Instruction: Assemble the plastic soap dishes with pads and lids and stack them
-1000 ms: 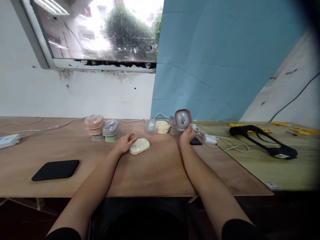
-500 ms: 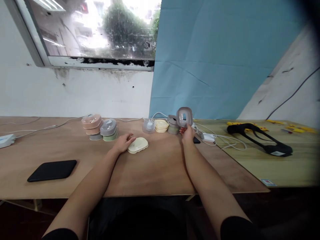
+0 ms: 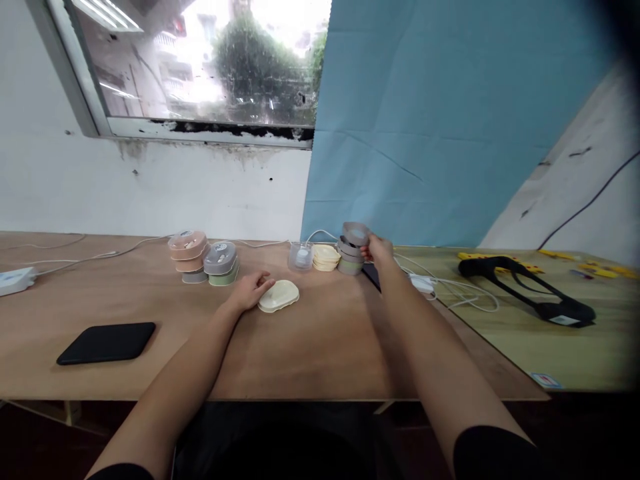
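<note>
My right hand (image 3: 379, 249) is closed on the edge of a grey plastic container part (image 3: 355, 233). It holds this part tilted right above a stack of grey and green container parts (image 3: 350, 261); whether they touch I cannot tell. On the table, my left hand (image 3: 253, 291) lies with fingers stretched out and the thumb against the rim of a cream lid-like piece (image 3: 279, 295). A pile of cream pieces (image 3: 325, 258) stands left of the grey and green stack, with a clear plastic container (image 3: 301, 257) beside it.
Pink, grey and green lidded containers (image 3: 188, 245) are stacked at the back left. A black flat case (image 3: 106, 343) lies front left. White cables and an adapter (image 3: 423, 284), a dark phone-like object (image 3: 371, 275) and a black strap-like frame (image 3: 530, 290) are at right.
My right hand has brought the grey part left and down over the stack, tipping it from facing me to nearly level. My left hand stays at the cream piece.
</note>
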The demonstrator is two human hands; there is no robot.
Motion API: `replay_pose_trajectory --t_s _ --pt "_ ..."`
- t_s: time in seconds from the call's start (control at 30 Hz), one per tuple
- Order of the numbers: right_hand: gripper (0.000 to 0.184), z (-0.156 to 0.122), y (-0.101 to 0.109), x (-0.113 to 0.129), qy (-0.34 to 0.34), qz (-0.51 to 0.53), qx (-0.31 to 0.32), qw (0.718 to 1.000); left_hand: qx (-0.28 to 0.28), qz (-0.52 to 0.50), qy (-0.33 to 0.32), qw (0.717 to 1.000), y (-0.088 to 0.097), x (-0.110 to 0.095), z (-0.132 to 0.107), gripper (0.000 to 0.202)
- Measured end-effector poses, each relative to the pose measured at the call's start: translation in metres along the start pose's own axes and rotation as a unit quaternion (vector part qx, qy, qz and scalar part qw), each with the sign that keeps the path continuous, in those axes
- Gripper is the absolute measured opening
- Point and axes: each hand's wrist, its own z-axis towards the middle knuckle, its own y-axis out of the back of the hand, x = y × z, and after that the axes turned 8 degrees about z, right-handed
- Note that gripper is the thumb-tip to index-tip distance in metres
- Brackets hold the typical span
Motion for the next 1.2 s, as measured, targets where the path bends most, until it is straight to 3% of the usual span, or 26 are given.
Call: replay_pose_trajectory --t_s 0.2,0.63,0.8,0.97,1.07,1.2 --pt "0.025 0.000 -0.007 -0.003 -0.016 -0.030 0.012 0.999 -0.001 -0.002 0.005 1.000 -0.002 0.001 0.001 0.055" --pt "0.023 0.000 -0.015 -0.012 0.006 -0.023 -0.035 0.999 -0.002 0.001 -0.003 1.000 -0.002 0.000 0.000 0.053" --pt "0.019 -0.004 -0.015 -0.016 0.033 -0.033 -0.056 0.997 0.003 -0.004 -0.005 1.000 -0.002 -0.001 0.001 0.053" --pt "0.033 -0.009 -0.011 -0.017 0.086 -0.061 -0.081 0.991 0.006 -0.001 -0.008 1.000 -0.004 0.000 0.001 0.054" --pt "0.039 -0.014 -0.007 -0.018 0.195 -0.186 -0.084 0.959 0.013 0.003 -0.016 1.000 -0.004 0.000 0.001 0.054" --pt "0.033 -0.027 -0.001 -0.021 0.342 -0.354 -0.053 0.869 0.014 -0.001 -0.016 1.000 -0.005 -0.001 0.000 0.055"
